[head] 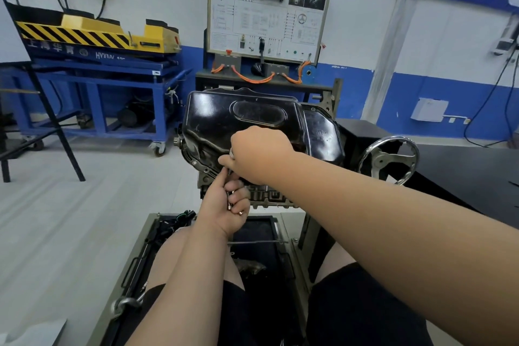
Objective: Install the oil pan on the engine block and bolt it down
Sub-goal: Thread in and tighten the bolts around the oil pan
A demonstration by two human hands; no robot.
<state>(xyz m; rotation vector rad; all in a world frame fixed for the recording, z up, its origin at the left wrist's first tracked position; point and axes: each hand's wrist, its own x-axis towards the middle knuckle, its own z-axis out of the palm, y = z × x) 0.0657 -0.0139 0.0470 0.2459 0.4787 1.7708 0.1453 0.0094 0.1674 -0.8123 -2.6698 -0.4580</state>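
Oil pan (pixel 252 115) sits on engine block (pixel 269 196); my left hand (pixel 224 205) clutches spare bolts (pixel 229 199) below pan flange (pixel 196 161); right hand (pixel 258 152) pinches bolt (pixel 228 173) at flange; risk: tilted start cross-threads, spares drop

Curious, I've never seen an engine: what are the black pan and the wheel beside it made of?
Oil pan: probably pressed steel, glossy black paint; stamped contours, sharp reflections. Handwheel: seemingly cast metal, rim perhaps chromed; dull grey spokes, shiny ring.

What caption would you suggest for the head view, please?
Right hand at the oil pan flange, on the engine block; left hand grips metal hardware just below.
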